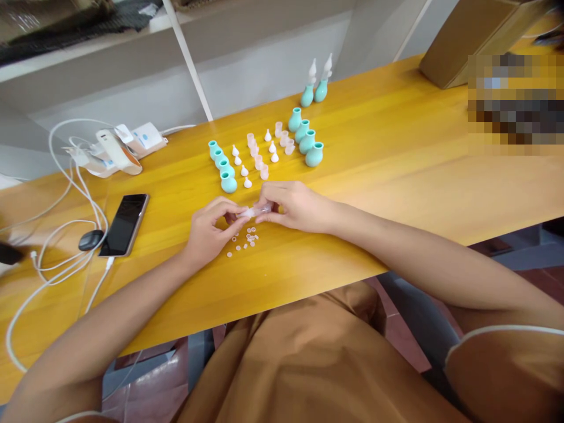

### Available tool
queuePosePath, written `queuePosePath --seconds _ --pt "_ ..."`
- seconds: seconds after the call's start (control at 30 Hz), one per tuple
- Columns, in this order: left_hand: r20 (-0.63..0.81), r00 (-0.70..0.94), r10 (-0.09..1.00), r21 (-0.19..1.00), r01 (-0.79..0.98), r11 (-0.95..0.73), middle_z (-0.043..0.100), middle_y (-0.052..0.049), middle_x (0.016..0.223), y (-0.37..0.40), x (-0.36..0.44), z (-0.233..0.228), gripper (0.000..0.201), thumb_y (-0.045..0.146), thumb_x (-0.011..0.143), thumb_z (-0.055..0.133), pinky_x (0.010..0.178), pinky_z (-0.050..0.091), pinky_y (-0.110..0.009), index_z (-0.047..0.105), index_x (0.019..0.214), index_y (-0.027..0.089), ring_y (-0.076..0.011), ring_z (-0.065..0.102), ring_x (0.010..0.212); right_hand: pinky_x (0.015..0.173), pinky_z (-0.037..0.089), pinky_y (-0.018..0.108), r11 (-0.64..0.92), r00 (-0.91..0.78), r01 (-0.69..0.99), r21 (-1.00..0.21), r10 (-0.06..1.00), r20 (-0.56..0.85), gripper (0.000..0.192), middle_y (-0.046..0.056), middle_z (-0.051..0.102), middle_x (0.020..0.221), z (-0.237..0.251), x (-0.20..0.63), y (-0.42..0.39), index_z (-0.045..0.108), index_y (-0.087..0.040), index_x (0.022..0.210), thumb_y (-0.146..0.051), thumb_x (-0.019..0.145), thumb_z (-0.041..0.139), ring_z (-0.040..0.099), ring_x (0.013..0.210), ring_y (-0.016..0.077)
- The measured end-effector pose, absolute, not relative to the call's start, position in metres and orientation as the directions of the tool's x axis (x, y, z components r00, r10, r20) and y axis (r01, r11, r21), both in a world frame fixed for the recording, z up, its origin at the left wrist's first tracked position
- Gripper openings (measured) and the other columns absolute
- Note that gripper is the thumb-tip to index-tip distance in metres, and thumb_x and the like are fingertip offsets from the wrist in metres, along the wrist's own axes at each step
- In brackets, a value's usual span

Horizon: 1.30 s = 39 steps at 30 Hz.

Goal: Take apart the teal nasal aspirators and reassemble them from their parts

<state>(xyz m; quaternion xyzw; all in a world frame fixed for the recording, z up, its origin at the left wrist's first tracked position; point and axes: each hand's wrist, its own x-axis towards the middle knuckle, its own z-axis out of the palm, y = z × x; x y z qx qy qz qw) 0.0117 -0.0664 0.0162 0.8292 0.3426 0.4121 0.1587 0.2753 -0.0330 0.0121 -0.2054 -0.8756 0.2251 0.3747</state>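
Observation:
My left hand (211,226) pinches a small white nozzle tip (248,214) between thumb and fingers. My right hand (293,205) is closed on a clear plastic tube-like piece (264,209), which meets the tip end to end. Whether the two are joined cannot be made out. Just below the hands lie several small clear rings (251,237) in a loose scatter. Beyond them stand rows of turquoise squeeze bulbs (228,183), white nozzle tips (247,183) and clear cups (264,172). More turquoise bulbs (314,155) line up on the right side.
Two assembled nasal aspirators (307,94) stand near the table's back edge. To the left are a dark phone (126,225), a black earbud case (90,239), white cables and chargers (147,138). A cardboard box (467,41) sits at the back right of the wooden table (396,117).

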Motion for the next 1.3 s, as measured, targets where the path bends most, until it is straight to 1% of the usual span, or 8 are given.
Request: queuePosePath --seconds 0.23,0.43,0.5,0.63,0.8,1.0,1.3 --pt "0.573 0.422 0.703 0.553 0.434 -0.711 0.080 -0.002 0.094 -0.0670 0.0115 0.0161 0.008 0.027 0.100 0.084 0.074 0.058 -0.027 0.079 0.102 0.021 -0.0126 0.071 0.078 0.076 0.048 0.027 0.789 -0.630 0.195 -0.583 0.556 0.542 0.023 0.005 0.069 0.093 0.0111 0.2742 -0.0346 0.067 -0.016 0.100 -0.034 0.103 0.081 0.063 0.083 0.0158" --pt "0.490 0.375 0.787 0.679 0.401 -0.615 0.084 -0.004 0.096 -0.0655 0.0094 0.0119 0.015 0.036 0.099 0.086 0.076 0.060 -0.029 0.081 0.096 0.022 -0.0149 0.075 0.081 0.075 0.047 0.026 0.741 -0.606 0.197 -0.642 0.607 0.514 0.024 0.003 0.072 0.089 0.0107 0.2722 -0.0358 0.069 -0.015 0.097 -0.031 0.098 0.086 0.063 0.080 0.0147" --pt "0.473 0.369 0.800 0.701 0.393 -0.595 0.084 -0.004 0.095 -0.0658 0.0092 0.0119 0.016 0.037 0.098 0.087 0.076 0.061 -0.030 0.082 0.094 0.022 -0.0159 0.076 0.082 0.075 0.046 0.026 0.723 -0.605 0.202 -0.660 0.622 0.497 0.025 0.003 0.073 0.089 0.0111 0.2721 -0.0357 0.069 -0.015 0.096 -0.030 0.096 0.088 0.063 0.079 0.0144" --pt "0.453 0.376 0.808 0.717 0.384 -0.581 0.084 -0.004 0.096 -0.0667 0.0095 0.0136 0.013 0.034 0.097 0.088 0.076 0.061 -0.031 0.083 0.093 0.023 -0.0162 0.077 0.083 0.075 0.045 0.026 0.697 -0.608 0.204 -0.687 0.640 0.469 0.025 0.003 0.073 0.088 0.0117 0.2727 -0.0357 0.069 -0.015 0.094 -0.029 0.093 0.090 0.063 0.079 0.0143" --pt "0.436 0.367 0.822 0.736 0.380 -0.560 0.085 -0.004 0.098 -0.0662 0.0093 0.0131 0.013 0.034 0.096 0.088 0.076 0.061 -0.031 0.083 0.093 0.023 -0.0166 0.077 0.084 0.074 0.046 0.027 0.668 -0.594 0.211 -0.714 0.667 0.449 0.027 0.003 0.074 0.088 0.0098 0.2715 -0.0367 0.070 -0.016 0.094 -0.034 0.094 0.090 0.063 0.080 0.0147" --pt "0.441 0.351 0.826 0.762 0.339 -0.552 0.084 -0.003 0.095 -0.0638 0.0089 0.0103 0.012 0.032 0.094 0.090 0.076 0.060 -0.030 0.083 0.092 0.023 -0.0157 0.075 0.082 0.070 0.045 0.025 0.621 -0.571 0.187 -0.761 0.699 0.431 0.029 0.002 0.073 0.087 0.0056 0.2695 -0.0373 0.073 -0.016 0.097 -0.037 0.091 0.092 0.062 0.075 0.0130" --pt "0.446 0.381 0.810 0.757 0.321 -0.568 0.083 -0.003 0.095 -0.0641 0.0080 0.0094 0.012 0.033 0.096 0.089 0.076 0.058 -0.030 0.083 0.093 0.024 -0.0151 0.074 0.083 0.070 0.046 0.025 0.640 -0.575 0.150 -0.754 0.676 0.460 0.030 0.003 0.074 0.090 0.0047 0.2697 -0.0386 0.072 -0.015 0.095 -0.039 0.093 0.091 0.062 0.076 0.0129"
